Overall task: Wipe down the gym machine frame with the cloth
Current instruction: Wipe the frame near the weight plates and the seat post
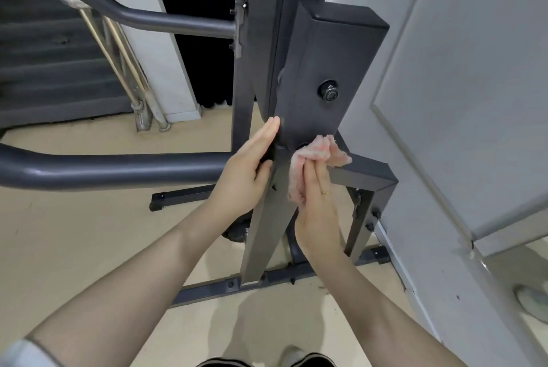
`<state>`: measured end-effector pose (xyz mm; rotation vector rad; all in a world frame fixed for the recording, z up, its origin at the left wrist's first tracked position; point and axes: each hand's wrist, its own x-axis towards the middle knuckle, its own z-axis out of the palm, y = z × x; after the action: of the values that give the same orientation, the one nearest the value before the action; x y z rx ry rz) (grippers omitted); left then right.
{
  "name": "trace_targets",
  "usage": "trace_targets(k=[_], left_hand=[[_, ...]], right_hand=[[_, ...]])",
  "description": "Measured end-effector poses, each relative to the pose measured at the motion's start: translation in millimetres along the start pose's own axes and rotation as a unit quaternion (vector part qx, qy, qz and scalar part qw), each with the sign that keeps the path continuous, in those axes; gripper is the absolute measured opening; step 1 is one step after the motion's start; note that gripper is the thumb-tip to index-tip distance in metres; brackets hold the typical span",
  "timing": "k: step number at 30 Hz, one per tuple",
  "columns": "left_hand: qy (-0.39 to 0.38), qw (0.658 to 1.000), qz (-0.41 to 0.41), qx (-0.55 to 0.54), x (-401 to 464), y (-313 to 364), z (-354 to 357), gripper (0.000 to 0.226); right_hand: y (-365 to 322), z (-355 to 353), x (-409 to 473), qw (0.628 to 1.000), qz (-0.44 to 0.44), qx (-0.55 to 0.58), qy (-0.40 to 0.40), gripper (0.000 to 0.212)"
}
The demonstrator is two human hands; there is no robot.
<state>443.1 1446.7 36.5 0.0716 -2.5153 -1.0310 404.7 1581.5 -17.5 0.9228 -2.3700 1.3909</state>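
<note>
The dark grey gym machine frame rises in the middle of the view, with a boxy upright carrying a black bolt. My left hand rests flat against the upright's left edge, fingers straight, thumb hooked round the edge. My right hand holds a pink cloth bunched under its fingers and presses it on the frame's front face just below the bolt. A ring shows on one finger of that hand.
Two thick curved grey bars run left from the frame. The frame's base rails lie on the beige floor. A white door stands close on the right. Stairs and a metal railing are at the back left.
</note>
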Motion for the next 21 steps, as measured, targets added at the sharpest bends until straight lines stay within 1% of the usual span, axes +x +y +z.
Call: trace_targets(k=[2, 4, 5, 6, 7, 8, 9, 10, 11, 12, 13, 14, 15, 16, 18, 19, 21], left_hand=[[-0.030, 0.999, 0.005, -0.010, -3, -3, -5, 0.071], [-0.073, 0.997, 0.025, -0.005, -13, -3, -10, 0.071], [-0.093, 0.995, 0.041, 0.000, -20, -6, -13, 0.070], [-0.108, 0.992, 0.058, 0.006, -27, -10, -17, 0.067], [-0.118, 0.991, 0.068, 0.010, -34, -15, -21, 0.064], [-0.125, 0.990, 0.070, 0.011, -42, -21, -27, 0.062], [-0.130, 0.989, 0.066, 0.005, -48, -27, -31, 0.060], [-0.135, 0.989, 0.061, -0.008, -53, -32, -35, 0.058], [-0.142, 0.988, 0.052, -0.028, -56, -37, -37, 0.055], [-0.154, 0.986, 0.043, -0.052, -59, -40, -37, 0.052], [-0.170, 0.982, 0.034, -0.072, -61, -42, -36, 0.052], [-0.194, 0.977, 0.026, -0.086, -62, -43, -36, 0.053], [-0.225, 0.968, 0.015, -0.108, -63, -44, -35, 0.055], [-0.256, 0.955, -0.002, -0.151, -64, -44, -36, 0.057], [-0.310, 0.910, -0.044, -0.272, -65, -43, -40, 0.057], [-0.329, 0.889, -0.058, -0.314, -64, -44, -42, 0.049], [-0.352, 0.863, -0.067, -0.356, -64, -44, -45, 0.027]], right_hand=[[-4, 18, -10, 1.000, 0.009, -0.017, 0.015, 0.090], [-9, 35, -18, 0.998, 0.057, -0.027, 0.019, 0.082], [-9, 43, -24, 0.997, 0.077, -0.029, 0.006, 0.073], [-9, 48, -32, 0.995, 0.089, -0.024, -0.022, 0.055], [-12, 50, -39, 0.993, 0.113, 0.013, -0.036, 0.029], [-16, 50, -46, 0.992, 0.126, -0.005, -0.015, 0.012], [-17, 49, -52, 0.984, 0.174, 0.024, 0.016, 0.019], [-22, 44, -58, 0.979, 0.199, 0.044, 0.011, 0.024], [-27, 39, -61, 0.969, 0.229, 0.079, 0.039, 0.029], [-31, 34, -62, 0.967, 0.231, 0.091, 0.060, 0.034], [-38, 27, -61, 0.964, 0.221, 0.138, 0.059, 0.037], [-45, 20, -59, 0.962, 0.205, 0.176, 0.035, 0.034], [-50, 14, -59, 0.960, 0.192, 0.203, -0.001, 0.027], [-55, 8, -59, 0.961, 0.188, 0.200, -0.041, 0.020], [-60, -1, -60, 0.942, 0.207, 0.247, -0.092, 0.015], [-63, -3, -60, 0.926, 0.219, 0.287, -0.105, 0.015], [-67, -7, -60, 0.888, 0.258, 0.361, -0.118, 0.016]])
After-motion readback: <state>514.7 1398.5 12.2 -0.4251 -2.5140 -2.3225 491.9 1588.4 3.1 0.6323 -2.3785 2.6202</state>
